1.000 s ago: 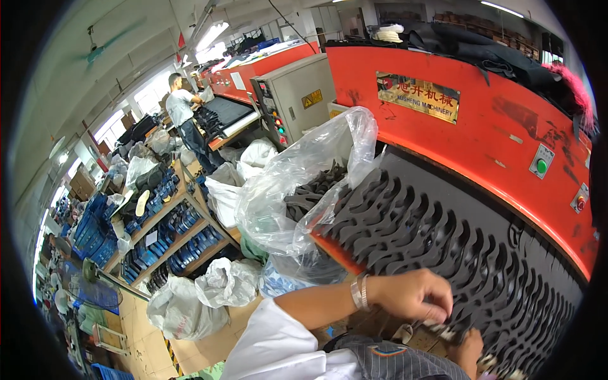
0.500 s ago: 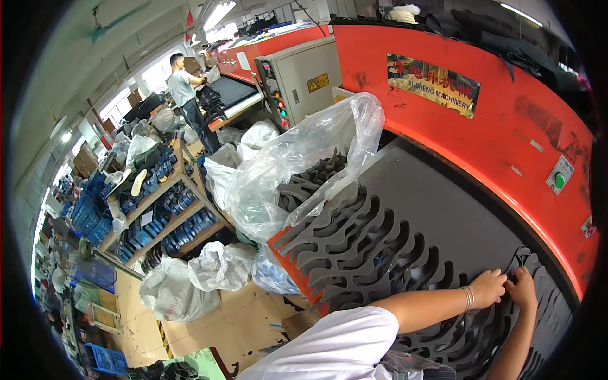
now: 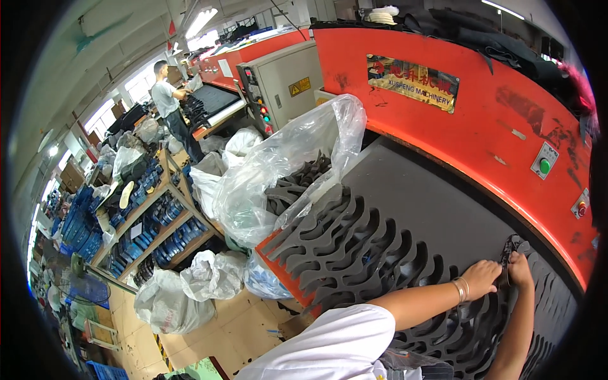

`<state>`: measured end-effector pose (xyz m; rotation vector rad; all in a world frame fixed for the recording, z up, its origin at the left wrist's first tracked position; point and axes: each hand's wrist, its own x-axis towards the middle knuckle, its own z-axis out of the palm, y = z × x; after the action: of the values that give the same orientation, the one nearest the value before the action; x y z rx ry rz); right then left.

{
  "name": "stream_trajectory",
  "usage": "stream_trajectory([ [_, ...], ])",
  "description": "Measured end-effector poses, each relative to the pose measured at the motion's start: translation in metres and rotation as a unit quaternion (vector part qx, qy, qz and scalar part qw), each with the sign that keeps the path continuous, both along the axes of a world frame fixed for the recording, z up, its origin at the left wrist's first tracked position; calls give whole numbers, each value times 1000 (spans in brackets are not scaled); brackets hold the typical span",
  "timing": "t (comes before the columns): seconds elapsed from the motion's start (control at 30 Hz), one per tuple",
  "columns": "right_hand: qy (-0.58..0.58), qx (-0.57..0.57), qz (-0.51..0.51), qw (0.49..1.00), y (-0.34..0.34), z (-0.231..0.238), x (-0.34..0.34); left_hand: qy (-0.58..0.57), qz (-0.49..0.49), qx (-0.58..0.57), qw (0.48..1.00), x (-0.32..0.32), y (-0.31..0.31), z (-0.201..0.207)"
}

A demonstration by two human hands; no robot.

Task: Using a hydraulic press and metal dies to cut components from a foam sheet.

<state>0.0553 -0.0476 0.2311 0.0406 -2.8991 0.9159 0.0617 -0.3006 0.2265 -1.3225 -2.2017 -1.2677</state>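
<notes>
Red press [image 3: 418,133] fills the far side of a cluttered workshop. Both hands, left [image 3: 482,277] and right [image 3: 519,269], bunch at the black die [image 3: 508,248], just beyond their fingers on the grey sheet [image 3: 411,196]; can't tell what's pinched. Probably die positioning; next move calls for careful lining-up.

White left sleeve [image 3: 332,339], thin bracelets [image 3: 465,289] (a close-set pair)

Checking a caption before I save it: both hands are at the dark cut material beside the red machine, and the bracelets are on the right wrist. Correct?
Not quite: the head view shows the bracelets on the left wrist. The rest stands: left hand and right hand are both at the dark cut material beside the red machine.
</notes>
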Motion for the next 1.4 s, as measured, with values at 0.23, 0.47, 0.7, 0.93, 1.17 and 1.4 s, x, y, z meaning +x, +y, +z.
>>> stream_trajectory([
  [0.23, 137, -388, -159, 898, -18, 119, 47, -43, -111, -333, 935, -53, 21, 66],
  [0.47, 92, -208, -137, 964, -109, 168, 6, -61, -123, -327, 935, -81, 7, 37],
  [0.7, 19, 183, -96, 978, -107, 103, -18, -259, 22, -5, 966, -84, -45, 28],
  [0.93, -86, -21, -39, 995, -134, 79, 10, -194, 45, -75, 977, -72, -52, 19],
  [1.17, 28, 208, -111, 971, -103, 37, 61, -104, -28, -199, 974, -70, -47, 35],
  [1.4, 53, 275, -178, 943, -108, 56, 40, -107, -23, -190, 976, -62, -48, 28],
])
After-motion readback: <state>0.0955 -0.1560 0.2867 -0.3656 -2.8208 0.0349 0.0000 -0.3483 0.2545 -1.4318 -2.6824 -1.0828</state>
